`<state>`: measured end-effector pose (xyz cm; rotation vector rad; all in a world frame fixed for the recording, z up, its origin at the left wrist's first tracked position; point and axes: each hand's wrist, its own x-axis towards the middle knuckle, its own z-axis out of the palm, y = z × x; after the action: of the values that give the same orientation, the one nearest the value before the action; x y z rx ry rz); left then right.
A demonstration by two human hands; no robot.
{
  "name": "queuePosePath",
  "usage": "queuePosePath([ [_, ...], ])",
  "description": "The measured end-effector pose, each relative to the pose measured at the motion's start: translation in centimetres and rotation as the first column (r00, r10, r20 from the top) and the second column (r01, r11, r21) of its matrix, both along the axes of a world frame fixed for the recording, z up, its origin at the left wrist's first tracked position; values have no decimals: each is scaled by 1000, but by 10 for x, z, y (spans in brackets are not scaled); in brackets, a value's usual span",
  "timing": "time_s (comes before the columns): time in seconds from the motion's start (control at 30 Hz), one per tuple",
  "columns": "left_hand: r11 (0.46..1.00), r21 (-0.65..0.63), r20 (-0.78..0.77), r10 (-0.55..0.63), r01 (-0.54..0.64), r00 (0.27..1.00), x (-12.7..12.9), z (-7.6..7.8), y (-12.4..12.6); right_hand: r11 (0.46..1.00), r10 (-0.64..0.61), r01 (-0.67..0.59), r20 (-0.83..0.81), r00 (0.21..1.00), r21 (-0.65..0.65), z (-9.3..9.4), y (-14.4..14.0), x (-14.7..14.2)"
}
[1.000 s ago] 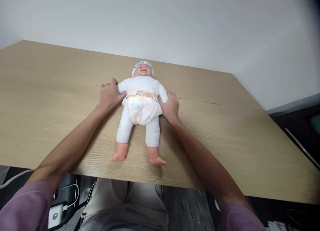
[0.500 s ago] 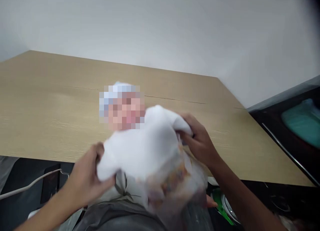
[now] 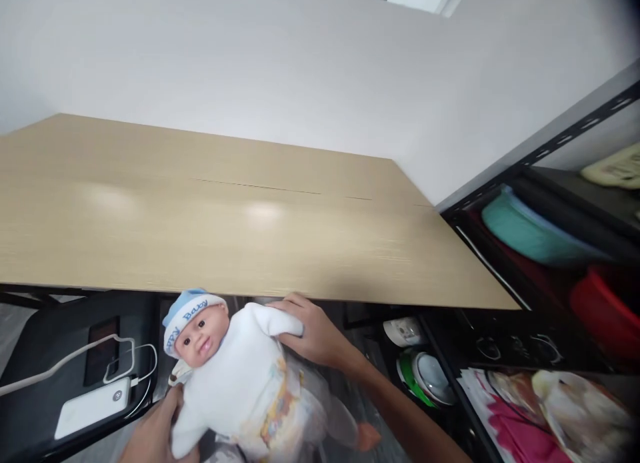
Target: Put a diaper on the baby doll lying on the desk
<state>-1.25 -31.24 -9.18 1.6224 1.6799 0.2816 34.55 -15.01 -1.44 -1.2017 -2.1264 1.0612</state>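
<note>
A baby doll (image 3: 235,383) in white clothes, a printed diaper and a blue-and-white cap is held in front of me, below the front edge of the wooden table (image 3: 240,216). The doll is tilted, head to the upper left, feet to the lower right. My right hand (image 3: 313,333) grips its upper arm and shoulder. My left hand (image 3: 155,436) holds its other side from below, at the bottom edge of the view, partly hidden by the doll.
A white power bank (image 3: 93,415) with a white cable lies on a dark surface at the lower left. A black shelf unit (image 3: 550,263) on the right holds teal and red containers. Bowls (image 3: 425,376) and printed packaging (image 3: 540,409) sit low on the right.
The doll has come off the tabletop, where it lay on its back, and now sits low near my lap. Both hands kept hold of it. My view has swung right.
</note>
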Motion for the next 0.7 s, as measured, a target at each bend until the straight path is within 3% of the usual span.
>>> queuePosePath([
  [0.17,994,-99,-151,-62,47,987,-8,8,-3,992,16,-9,55,998,-123,-70,-2,-7],
  [0.27,997,-62,-194,-54,43,980,-14,0,-10,986,-55,60,37,998,-155,-95,-16,0],
  [0.4,975,182,-272,-77,130,959,-19,-3,-11,981,-131,130,7,991,-140,-91,-41,10],
  [0.53,878,417,-236,-144,234,961,15,23,17,969,-138,136,7,990,-204,-78,-58,8],
  [0.6,826,457,-146,-297,331,944,45,38,36,964,-168,163,-10,986,-209,-78,-60,4],
  [0.7,743,460,-40,-530,486,847,82,50,59,962,-214,201,-56,975,-184,-86,-57,2],
])
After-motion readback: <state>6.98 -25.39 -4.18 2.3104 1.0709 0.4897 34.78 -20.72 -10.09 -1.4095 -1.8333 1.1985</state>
